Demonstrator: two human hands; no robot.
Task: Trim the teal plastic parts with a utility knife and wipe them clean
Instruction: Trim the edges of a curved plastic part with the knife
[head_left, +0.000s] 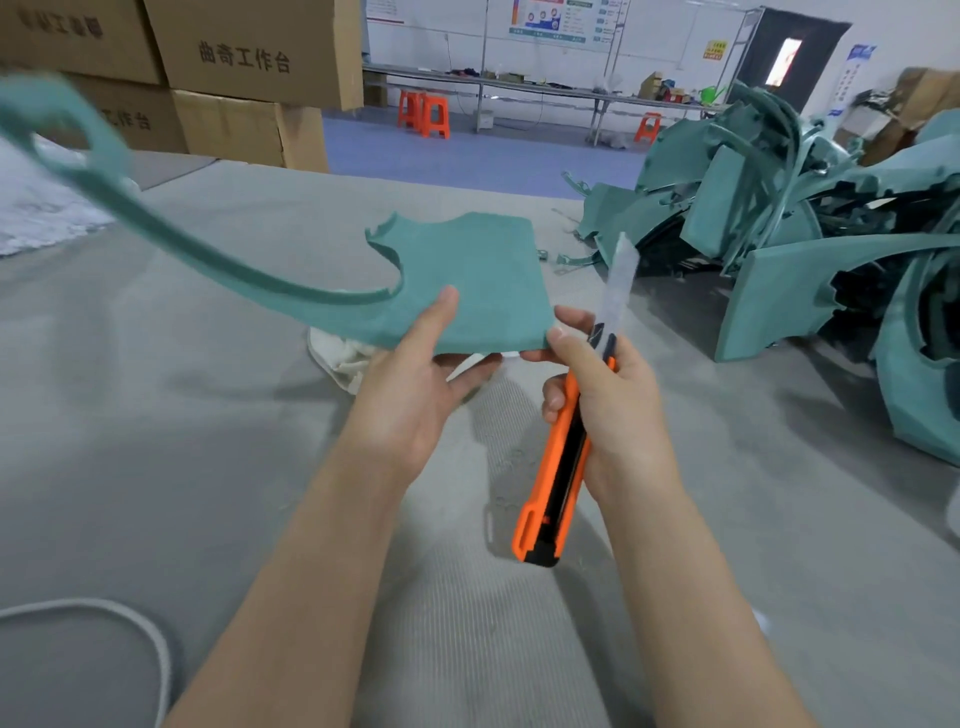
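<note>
A flat teal plastic part (483, 275) with a long curved arm reaching up to the left is held above the grey table. My left hand (415, 384) holds its near edge, thumb on top and fingers underneath. My right hand (602, 395) grips an orange and black utility knife (556, 467), blade extended and pointing up and away beside the part's right corner. The right thumb and forefinger also touch that corner. A white cloth (343, 358) lies on the table, partly hidden under the part.
A heap of teal plastic parts (789, 228) fills the table's right side. Cardboard boxes (234, 78) are stacked at the back left. A white cord (135, 634) loops at the near left. Orange stools (423, 111) and a long bench stand beyond the grey table (208, 467).
</note>
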